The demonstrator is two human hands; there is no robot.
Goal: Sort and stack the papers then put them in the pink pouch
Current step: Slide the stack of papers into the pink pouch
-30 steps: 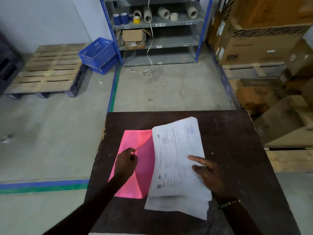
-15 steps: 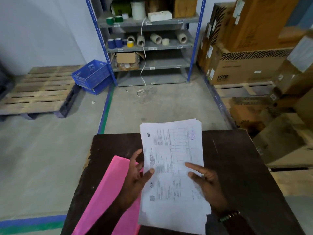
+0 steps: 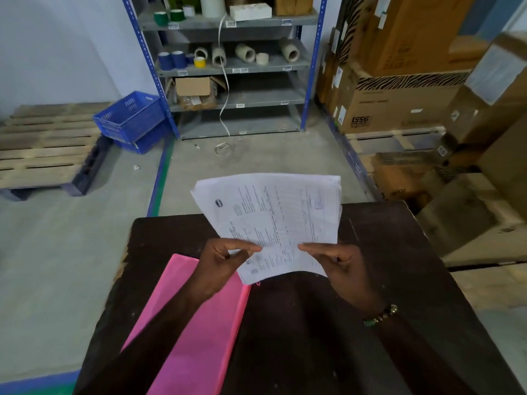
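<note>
The left hand and the right hand both pinch the lower edge of the stack of papers, thumb on the printed face and fingers behind, and hold it raised above the dark table. The stack tilts away from the camera, its top edge reaching past the far edge of the table, and the sheets fan slightly at the upper left corner.

The table fills the lower half of the view. On its left part lies the pink pouch, flat, running from near the left hand toward the near edge; the left forearm crosses over it. The lower left corner of the papers hangs just above the pouch's far right corner.

Behind the table stands a blue-framed metal shelf carrying tape rolls and a small open carton. To the right rise stacked cardboard boxes, some with zebra-striped printing. At the left a wooden pallet rests on the concrete floor, with a blue crate beside it near the shelf. A loose white strap hangs down from the shelf to the floor. A beaded bracelet sits on the right wrist.
</note>
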